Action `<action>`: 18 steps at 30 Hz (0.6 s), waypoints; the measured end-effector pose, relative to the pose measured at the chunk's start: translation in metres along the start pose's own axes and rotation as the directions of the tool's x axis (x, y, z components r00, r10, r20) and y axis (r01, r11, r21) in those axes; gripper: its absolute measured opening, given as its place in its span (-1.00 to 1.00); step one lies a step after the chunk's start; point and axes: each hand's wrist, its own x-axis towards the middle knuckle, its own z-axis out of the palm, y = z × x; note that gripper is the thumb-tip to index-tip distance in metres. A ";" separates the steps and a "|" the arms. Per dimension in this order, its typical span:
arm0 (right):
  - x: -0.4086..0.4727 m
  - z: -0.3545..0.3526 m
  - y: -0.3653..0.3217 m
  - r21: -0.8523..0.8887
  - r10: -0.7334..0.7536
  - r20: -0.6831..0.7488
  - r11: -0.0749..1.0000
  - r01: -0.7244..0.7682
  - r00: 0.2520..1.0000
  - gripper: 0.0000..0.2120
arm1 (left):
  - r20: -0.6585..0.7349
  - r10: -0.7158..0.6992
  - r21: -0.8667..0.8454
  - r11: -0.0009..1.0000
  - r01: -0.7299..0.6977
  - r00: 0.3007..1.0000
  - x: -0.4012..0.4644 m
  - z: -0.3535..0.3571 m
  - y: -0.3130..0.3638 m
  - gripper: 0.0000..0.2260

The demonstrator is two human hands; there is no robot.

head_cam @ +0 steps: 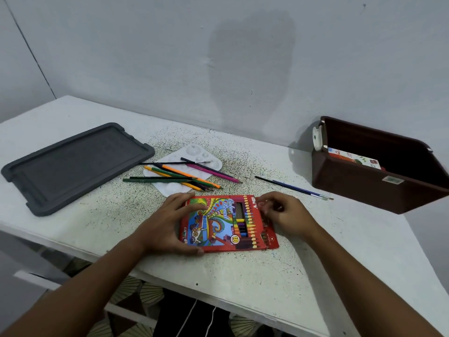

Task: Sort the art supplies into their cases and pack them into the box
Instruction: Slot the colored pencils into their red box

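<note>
Nearest the person, a red colour pencil case (pixel 218 223) lies flat on the speckled white desk (pixel 243 283), its long axis running near to far and tilted slightly left at the far end. The left hand (pixel 167 222) grasps the case's left edge, thumb curled at the near corner and fingers spread over the printed front. The right hand (pixel 283 214) pinches the flap on the case's right side with curled fingers. Farther back, loose coloured pencils (pixel 179 177) lie across a white paint palette (pixel 187 166), mostly pointing right and nearward, with one thin brush (pixel 175 163) running left to right. To the right, two paintbrushes (pixel 294 188) lie together, bristles pointing right. A grey lid (pixel 73 166) lies at far left, and a brown box (pixel 379 171) stands open at far right, well apart from the case.
</note>
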 end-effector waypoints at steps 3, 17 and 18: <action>0.019 0.003 -0.008 -0.197 -0.039 -0.086 0.980 0.022 0.996 -0.91 | -0.001 0.000 0.001 1.000 0.000 1.000 0.000 -0.001 0.001 -0.17; 0.082 0.056 -0.039 -0.671 -0.168 -0.099 0.739 0.058 0.981 -0.74 | 0.002 -0.008 0.007 1.000 0.008 1.000 0.000 -0.003 0.000 -0.15; 0.082 0.057 -0.039 -0.680 -0.169 -0.097 0.731 0.059 0.981 -0.75 | -0.004 -0.003 0.007 1.000 0.003 1.000 0.001 -0.003 0.000 -0.15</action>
